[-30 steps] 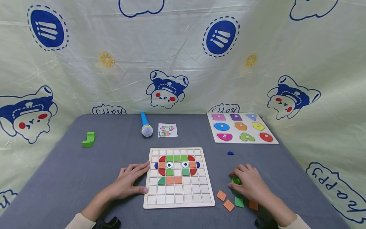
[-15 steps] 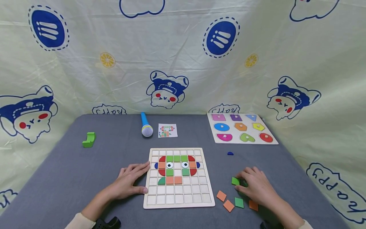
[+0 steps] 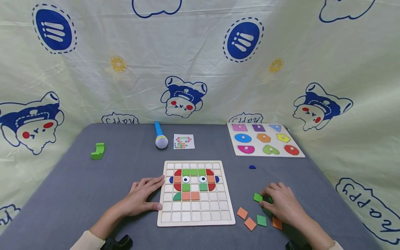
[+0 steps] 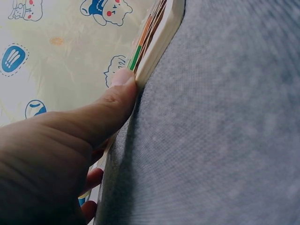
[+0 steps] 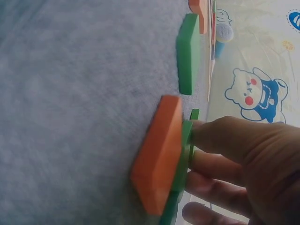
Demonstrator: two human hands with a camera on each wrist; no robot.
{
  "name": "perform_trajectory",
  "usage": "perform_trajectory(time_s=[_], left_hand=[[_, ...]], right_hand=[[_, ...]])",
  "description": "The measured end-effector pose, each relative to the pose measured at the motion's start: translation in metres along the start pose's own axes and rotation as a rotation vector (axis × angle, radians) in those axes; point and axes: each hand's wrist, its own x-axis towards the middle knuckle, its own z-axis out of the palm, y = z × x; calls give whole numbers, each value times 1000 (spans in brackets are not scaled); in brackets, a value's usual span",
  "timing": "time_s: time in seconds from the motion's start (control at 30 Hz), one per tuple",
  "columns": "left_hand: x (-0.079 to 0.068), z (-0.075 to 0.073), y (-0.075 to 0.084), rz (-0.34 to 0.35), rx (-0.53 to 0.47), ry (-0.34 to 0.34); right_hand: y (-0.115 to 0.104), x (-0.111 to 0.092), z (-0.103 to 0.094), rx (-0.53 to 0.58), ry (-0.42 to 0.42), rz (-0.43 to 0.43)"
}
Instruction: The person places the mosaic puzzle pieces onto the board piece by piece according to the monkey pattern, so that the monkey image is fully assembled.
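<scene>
My left hand (image 3: 142,196) rests against the left edge of a white gridded board (image 3: 193,217), its thumb and fingertips touching that edge. Colored tiles on the board form a face-like pattern with two eye pieces. To the right of the board, my right hand (image 3: 282,203) pinches a dark green tile (image 3: 267,200) between thumb and fingers, low over the table; the fingers partly cover it. A bright green tile (image 3: 257,197) lies just left of the fingertips. In the right wrist view, the thumb touches a green piece (image 5: 185,133) behind an orange tile (image 5: 159,150).
Loose orange tiles (image 3: 242,213) and a green square tile (image 3: 261,220) lie near the board's lower right. Farther back are a blue half-round piece (image 3: 252,167), a shape puzzle (image 3: 264,149), a pattern card (image 3: 184,141), a toy microphone (image 3: 161,139) and a green block (image 3: 98,151).
My right hand has shifted right, off the bright green tile, which now lies uncovered, and onto the dark green one. My left hand stays at the board's edge.
</scene>
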Motion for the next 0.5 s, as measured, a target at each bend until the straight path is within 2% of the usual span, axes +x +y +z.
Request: perform_trajectory(time_s=[0.23, 0.5], left_hand=[[1, -2, 1, -10, 19, -21], [1, -2, 0, -9, 21, -14]], right_hand=[[-9, -1, -3, -8, 51, -8], [-40, 5, -10, -6, 156, -116]])
